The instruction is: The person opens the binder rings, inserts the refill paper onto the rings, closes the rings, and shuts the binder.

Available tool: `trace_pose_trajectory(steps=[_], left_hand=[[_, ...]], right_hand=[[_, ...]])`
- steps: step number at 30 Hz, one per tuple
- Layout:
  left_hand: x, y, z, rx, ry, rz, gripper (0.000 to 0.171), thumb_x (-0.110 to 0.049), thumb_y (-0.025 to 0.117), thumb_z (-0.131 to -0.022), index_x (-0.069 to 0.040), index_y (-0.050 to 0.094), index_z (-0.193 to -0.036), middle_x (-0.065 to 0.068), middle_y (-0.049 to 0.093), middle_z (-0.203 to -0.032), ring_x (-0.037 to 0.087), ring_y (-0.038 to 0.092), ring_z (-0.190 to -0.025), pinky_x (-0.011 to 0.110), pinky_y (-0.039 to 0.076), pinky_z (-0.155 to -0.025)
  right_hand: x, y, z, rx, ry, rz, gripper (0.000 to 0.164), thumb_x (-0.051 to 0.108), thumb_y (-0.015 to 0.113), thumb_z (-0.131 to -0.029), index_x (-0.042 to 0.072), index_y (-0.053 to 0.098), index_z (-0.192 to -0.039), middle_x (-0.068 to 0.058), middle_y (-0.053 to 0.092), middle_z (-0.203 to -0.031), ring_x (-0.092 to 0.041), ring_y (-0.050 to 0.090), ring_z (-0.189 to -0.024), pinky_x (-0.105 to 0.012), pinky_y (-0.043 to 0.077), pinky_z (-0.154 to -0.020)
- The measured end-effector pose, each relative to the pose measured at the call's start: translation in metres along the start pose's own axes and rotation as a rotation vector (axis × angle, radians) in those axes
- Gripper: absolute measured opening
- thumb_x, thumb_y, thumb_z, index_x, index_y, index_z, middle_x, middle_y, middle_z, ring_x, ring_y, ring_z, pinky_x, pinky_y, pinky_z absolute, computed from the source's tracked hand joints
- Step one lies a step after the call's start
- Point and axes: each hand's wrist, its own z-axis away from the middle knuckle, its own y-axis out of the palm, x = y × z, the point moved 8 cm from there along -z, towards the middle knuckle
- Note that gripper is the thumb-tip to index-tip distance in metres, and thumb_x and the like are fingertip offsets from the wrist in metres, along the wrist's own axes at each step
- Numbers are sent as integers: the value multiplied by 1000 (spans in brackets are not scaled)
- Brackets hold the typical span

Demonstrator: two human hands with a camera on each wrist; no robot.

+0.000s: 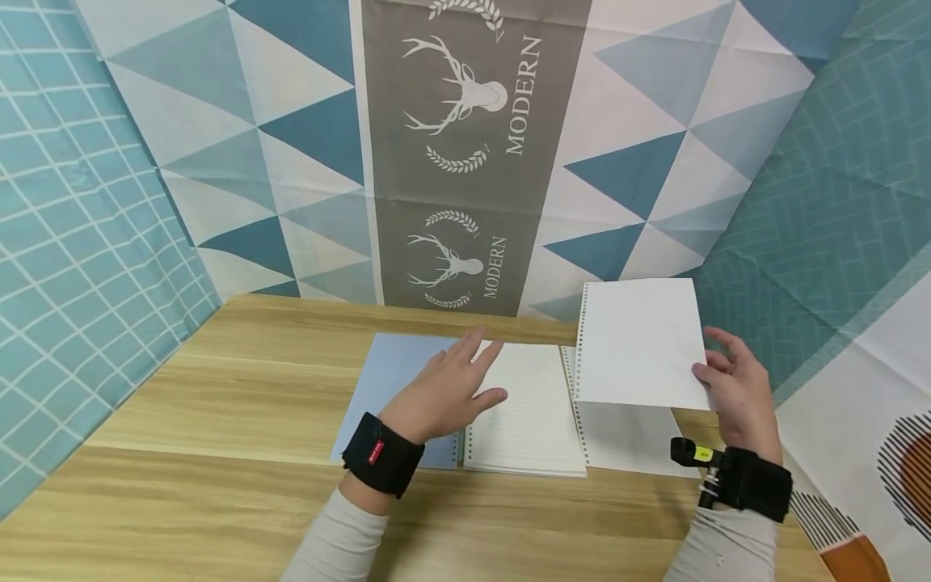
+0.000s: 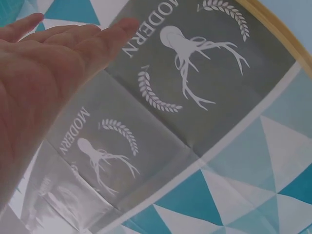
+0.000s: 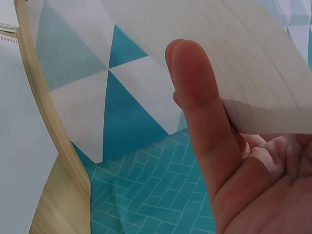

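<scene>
My right hand pinches the right edge of a white loose-leaf sheet with a punched left margin, held up off the table. In the right wrist view, faint ruled lines cross that sheet beside the thumb. Below it lies another white page, partly covered. To its left rests a stack of lined paper, with holes along both sides. A blue notebook cover lies further left. Above the cover and stack, my left hand hovers with fingers extended, holding nothing; in its wrist view the hand shows against the backdrop.
A wooden table carries the papers. Behind it hangs a patterned cloth with deer heads and triangles. Teal tiled cloth borders the left side, and more cloth hangs at the right.
</scene>
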Motion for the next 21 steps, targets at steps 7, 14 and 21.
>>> trace_pose_trajectory(steps=[7, 14, 21], left_hand=[[9, -10, 3, -47, 4, 37, 71, -45, 55, -104, -12, 28, -161, 19, 22, -168, 38, 22, -157, 64, 31, -119], [16, -15, 5, -64, -12, 62, 71, -45, 56, -103, -11, 29, -160, 19, 18, -169, 35, 22, -157, 63, 31, -119], [21, -15, 6, -36, -42, 90, 71, -46, 52, -105, -15, 26, -162, 15, 12, -172, 32, 16, -159, 63, 27, -121]], right_hand=[[1, 4, 0, 1, 59, 12, 49, 12, 47, -106, 15, 44, -155, -13, 28, -168, -21, 35, -149, -5, 47, -89], [7, 8, 1, 7, 41, 37, 48, 13, 48, -106, 12, 45, -154, -15, 28, -168, -28, 29, -155, -7, 47, -94], [14, 14, 3, 12, 13, 61, 48, 14, 47, -107, 11, 44, -154, -16, 28, -167, -32, 31, -153, -7, 48, -93]])
